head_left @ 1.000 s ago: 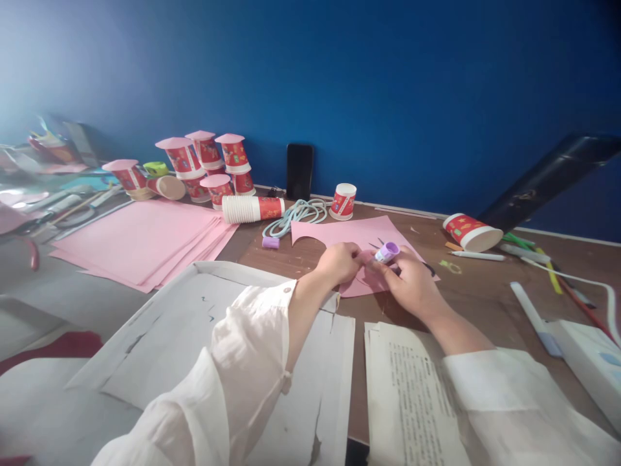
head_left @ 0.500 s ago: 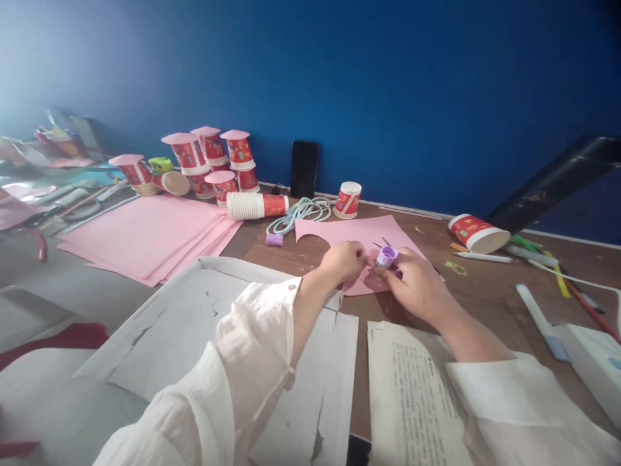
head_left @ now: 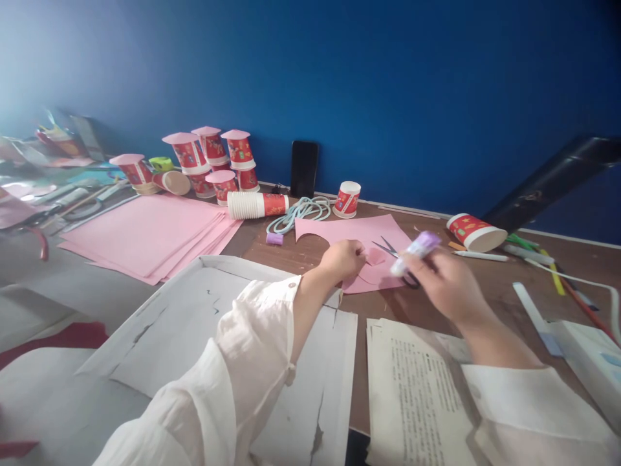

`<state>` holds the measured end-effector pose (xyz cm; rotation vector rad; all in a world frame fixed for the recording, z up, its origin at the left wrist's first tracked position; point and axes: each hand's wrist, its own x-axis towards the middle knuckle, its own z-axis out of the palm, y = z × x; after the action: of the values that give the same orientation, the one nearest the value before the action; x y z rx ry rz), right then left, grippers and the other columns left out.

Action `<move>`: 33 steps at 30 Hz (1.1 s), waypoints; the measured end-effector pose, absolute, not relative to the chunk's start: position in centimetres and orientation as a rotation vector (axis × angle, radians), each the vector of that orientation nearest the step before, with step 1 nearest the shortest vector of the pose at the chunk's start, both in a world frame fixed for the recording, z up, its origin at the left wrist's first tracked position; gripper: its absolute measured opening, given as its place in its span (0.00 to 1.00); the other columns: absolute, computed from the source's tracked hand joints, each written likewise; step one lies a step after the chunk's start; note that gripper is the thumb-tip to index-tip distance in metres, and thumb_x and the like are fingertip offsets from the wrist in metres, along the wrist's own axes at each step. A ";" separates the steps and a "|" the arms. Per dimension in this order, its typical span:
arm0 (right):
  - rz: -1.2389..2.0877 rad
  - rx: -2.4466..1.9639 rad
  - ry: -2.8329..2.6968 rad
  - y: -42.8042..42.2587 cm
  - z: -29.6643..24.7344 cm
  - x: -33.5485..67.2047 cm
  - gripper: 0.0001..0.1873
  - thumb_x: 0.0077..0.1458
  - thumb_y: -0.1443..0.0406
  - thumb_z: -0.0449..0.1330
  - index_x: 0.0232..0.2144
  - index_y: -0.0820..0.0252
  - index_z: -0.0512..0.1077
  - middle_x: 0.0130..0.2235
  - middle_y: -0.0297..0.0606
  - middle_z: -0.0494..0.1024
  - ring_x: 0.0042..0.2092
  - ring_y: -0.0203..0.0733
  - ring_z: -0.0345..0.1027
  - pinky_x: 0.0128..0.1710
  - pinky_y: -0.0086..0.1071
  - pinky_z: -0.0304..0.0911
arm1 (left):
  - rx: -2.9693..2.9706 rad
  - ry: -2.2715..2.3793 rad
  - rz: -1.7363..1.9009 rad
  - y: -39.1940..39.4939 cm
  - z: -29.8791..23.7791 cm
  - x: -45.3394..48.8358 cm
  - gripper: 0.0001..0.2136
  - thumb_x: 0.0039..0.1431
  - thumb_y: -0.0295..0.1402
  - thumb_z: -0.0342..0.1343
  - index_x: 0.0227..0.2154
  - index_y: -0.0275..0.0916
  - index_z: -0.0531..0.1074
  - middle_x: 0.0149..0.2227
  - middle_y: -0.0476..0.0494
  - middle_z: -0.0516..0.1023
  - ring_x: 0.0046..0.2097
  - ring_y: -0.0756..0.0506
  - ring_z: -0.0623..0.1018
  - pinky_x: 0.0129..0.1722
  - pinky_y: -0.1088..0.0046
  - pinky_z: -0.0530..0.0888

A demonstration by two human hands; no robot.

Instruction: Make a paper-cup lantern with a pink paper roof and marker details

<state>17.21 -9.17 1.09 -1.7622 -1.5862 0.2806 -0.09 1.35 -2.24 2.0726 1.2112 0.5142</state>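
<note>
My right hand (head_left: 449, 285) is closed round a purple and white glue stick (head_left: 416, 251), slightly blurred, tilted over the right edge of the pink sheet. My left hand (head_left: 343, 260) pinches a small pink paper piece (head_left: 374, 257) above that cut pink sheet (head_left: 349, 230). Between my hands a pair of scissors (head_left: 388, 246) lies on the sheet with blades apart; its dark handle shows just under the glue stick. The purple cap (head_left: 274, 239) lies on the table, left of the sheet.
Red paper cups with pink paper tops (head_left: 189, 154) stand stacked at the back left, beside nested cups (head_left: 257, 205). A pink paper stack (head_left: 150, 233) lies left. Near me are a white box lid (head_left: 189, 310) and a printed booklet (head_left: 422, 388). A phone (head_left: 305, 168) leans on the wall.
My right hand has moved right, away from my left hand, carrying the glue stick, which has tipped over sideways. The scissors now show more fully. My left hand has hardly moved.
</note>
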 end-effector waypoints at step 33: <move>0.177 -1.828 -1.957 -8.6 0.3 15.4 0.15 0.55 0.53 0.58 0.32 0.57 0.75 0.34 0.39 0.76 0.37 0.43 0.69 0.35 0.33 0.58 | 2.162 1.164 0.556 1.4 -2.2 -0.1 0.08 0.56 0.36 0.51 0.28 0.40 0.74 0.33 0.45 0.79 0.34 0.47 0.74 0.33 0.74 0.69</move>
<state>15.43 -8.64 0.31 -1.8283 -1.9574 0.1769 -0.14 1.37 -2.15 2.1623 1.1637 0.5558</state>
